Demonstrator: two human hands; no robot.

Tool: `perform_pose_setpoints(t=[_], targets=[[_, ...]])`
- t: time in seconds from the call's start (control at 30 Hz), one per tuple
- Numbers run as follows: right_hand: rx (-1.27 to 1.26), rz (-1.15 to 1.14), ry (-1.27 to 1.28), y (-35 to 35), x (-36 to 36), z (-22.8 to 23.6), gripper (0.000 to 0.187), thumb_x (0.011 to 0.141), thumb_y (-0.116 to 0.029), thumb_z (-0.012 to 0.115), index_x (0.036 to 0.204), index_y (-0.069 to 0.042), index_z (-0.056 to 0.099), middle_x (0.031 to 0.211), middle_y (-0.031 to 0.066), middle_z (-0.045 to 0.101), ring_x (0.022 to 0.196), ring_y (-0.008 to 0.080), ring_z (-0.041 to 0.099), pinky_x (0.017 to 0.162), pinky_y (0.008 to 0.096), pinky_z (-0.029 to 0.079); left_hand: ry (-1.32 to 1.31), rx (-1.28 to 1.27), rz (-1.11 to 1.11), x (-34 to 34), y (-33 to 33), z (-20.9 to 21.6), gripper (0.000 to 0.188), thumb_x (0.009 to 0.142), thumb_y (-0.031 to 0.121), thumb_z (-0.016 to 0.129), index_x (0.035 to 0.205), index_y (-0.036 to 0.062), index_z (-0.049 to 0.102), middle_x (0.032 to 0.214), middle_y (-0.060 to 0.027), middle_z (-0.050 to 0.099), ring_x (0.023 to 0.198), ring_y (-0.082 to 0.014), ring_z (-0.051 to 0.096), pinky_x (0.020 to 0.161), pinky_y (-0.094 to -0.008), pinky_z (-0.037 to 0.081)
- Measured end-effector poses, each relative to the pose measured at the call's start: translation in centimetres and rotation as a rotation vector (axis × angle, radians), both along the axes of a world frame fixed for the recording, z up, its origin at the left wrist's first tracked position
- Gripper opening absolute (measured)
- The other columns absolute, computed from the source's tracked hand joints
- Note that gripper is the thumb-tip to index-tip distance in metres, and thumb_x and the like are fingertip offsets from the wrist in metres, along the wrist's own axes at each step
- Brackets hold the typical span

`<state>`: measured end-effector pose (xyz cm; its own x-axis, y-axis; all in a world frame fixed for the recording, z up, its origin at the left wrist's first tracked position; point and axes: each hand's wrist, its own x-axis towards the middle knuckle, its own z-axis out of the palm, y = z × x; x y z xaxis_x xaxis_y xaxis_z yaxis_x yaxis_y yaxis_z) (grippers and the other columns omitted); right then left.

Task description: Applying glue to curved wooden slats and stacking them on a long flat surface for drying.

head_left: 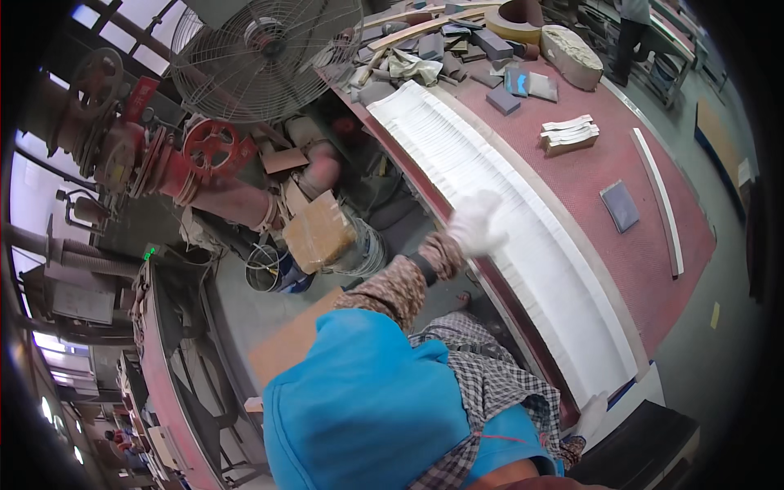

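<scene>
A long, curved white panel [523, 220] with ribbed lines across its upper part lies along the near edge of the red-topped table [604, 188]. My left hand [476, 224], in a white glove, is over the panel's near edge about midway along. Its fingers look spread, slightly smeared, with nothing seen in them. At the panel's lower end, my right hand [591, 415], also gloved in white, is beside the corner. Its fingers blend into the white, so I cannot see whether they grip the panel.
Sanding blocks [490, 45] and scraps crowd the table's far end. A grey-purple pad [620, 206], a thin white strip [660, 204] and stacked white-topped pieces [569, 134] lie rightward. Left are a large fan [269, 49], red valves [211, 147], a bucket [265, 268] and a cardboard box [320, 233].
</scene>
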<state>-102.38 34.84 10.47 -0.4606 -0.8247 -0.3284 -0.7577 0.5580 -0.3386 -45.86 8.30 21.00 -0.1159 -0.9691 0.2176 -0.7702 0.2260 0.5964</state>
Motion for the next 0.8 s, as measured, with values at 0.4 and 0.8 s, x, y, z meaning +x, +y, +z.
perform_pose_setpoints(t=[0.4, 0.8], targets=[[-0.058, -0.423, -0.041, -3.8, 1.8, -0.4, 0.072, 0.115, -0.051, 0.037, 0.149, 0.011, 0.051, 0.148, 0.0311, 0.059, 0.134, 0.0430, 0.059, 0.115, 0.0430, 0.045, -0.264, 0.271, 0.689, 28.0, -19.7, -0.3, 0.091, 0.089, 0.063, 0.069, 0.155, 0.0045, 0.048, 0.159, -0.0208, 0.049, 0.149, -0.0376, 0.042, 0.123, -0.0537, 0.032], [-0.080, -0.741, -0.142, -2.8, -1.0, -3.2, 0.080, 0.111, -0.061, 0.043, 0.136, 0.013, 0.060, 0.124, 0.0278, 0.073, 0.111, 0.0416, 0.072, 0.094, 0.0477, 0.058, -0.525, 0.487, 0.696, 35.3, -30.9, -3.8, 0.071, 0.104, 0.063, 0.038, 0.140, 0.0094, 0.066, 0.141, -0.0250, 0.064, 0.135, -0.0446, 0.057, 0.115, -0.0548, 0.043]])
